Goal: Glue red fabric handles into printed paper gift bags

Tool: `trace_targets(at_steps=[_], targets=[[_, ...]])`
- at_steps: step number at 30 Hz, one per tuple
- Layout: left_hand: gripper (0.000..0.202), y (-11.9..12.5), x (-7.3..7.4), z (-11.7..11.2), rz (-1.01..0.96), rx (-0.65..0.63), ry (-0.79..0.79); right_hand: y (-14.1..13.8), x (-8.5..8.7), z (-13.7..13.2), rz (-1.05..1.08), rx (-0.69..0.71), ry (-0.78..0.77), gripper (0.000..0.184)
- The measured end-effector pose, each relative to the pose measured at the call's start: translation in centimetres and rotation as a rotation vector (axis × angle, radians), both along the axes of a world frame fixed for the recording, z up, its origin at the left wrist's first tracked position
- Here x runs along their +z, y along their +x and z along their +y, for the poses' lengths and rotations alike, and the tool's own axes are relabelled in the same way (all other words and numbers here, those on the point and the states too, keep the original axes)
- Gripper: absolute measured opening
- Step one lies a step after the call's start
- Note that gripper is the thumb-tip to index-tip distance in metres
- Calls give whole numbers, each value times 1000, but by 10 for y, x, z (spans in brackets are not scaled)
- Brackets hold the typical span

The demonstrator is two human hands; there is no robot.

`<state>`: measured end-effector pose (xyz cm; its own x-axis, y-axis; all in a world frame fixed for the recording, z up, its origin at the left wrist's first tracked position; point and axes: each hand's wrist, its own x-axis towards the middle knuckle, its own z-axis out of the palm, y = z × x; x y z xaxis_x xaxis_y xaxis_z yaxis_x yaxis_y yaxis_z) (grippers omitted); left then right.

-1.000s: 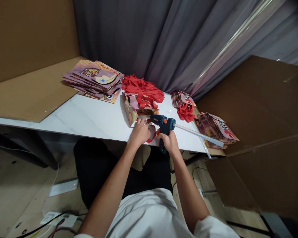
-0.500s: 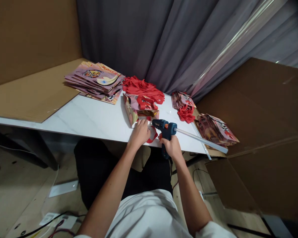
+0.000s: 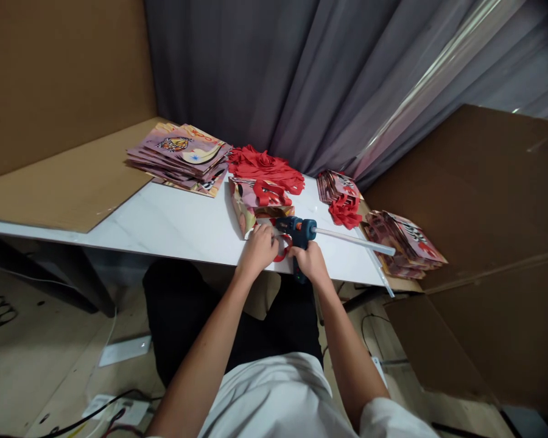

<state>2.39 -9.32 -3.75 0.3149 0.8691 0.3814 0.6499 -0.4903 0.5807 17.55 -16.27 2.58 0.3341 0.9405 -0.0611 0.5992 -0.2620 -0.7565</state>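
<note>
A patterned paper gift bag (image 3: 241,207) lies on the white table with its open mouth towards me and a red ribbon handle (image 3: 271,193) on its top. At the near edge of that mouth, my left hand (image 3: 258,250) has its fingers closed on the bag's rim. My right hand (image 3: 312,261) is wrapped round the handle of a dark blue glue gun (image 3: 305,231). The gun's nozzle points left into the bag's mouth, close to my left fingers, and its tip is hidden. A long glue stick (image 3: 354,240) sticks out of its back. A red ribbon loop (image 3: 281,250) hangs between my hands.
Flat patterned bags (image 3: 178,155) are stacked at the back left beside a heap of red ribbons (image 3: 265,167). Two more stacks, a small one (image 3: 335,184) and a larger one (image 3: 406,240), stand right. Cardboard walls (image 3: 484,201) flank the table (image 3: 164,222); a grey curtain (image 3: 237,73) hangs behind.
The glue gun has moved left and slightly up, its nozzle now further into the bag's mouth. My left hand stays at the rim. The whole view has shifted slightly.
</note>
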Motion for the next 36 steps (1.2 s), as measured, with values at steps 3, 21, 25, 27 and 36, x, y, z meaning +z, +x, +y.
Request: trace_targets(at_steps=[3, 21, 25, 27, 36], targets=[[14, 0, 1, -2, 1, -10, -1, -2, 0, -2, -26, -28, 7, 19], [24, -9, 11, -11, 64, -176, -101, 13, 10, -9, 246, 16, 36, 29], [25, -11, 15, -9, 40, -161, -141, 17, 4, -2, 289, 61, 18, 28], [24, -11, 15, -8, 29, -147, -155, 17, 1, -1, 310, 45, -1, 29], [24, -11, 13, -7, 12, -147, -144, 15, -9, 1, 299, 24, -2, 27]])
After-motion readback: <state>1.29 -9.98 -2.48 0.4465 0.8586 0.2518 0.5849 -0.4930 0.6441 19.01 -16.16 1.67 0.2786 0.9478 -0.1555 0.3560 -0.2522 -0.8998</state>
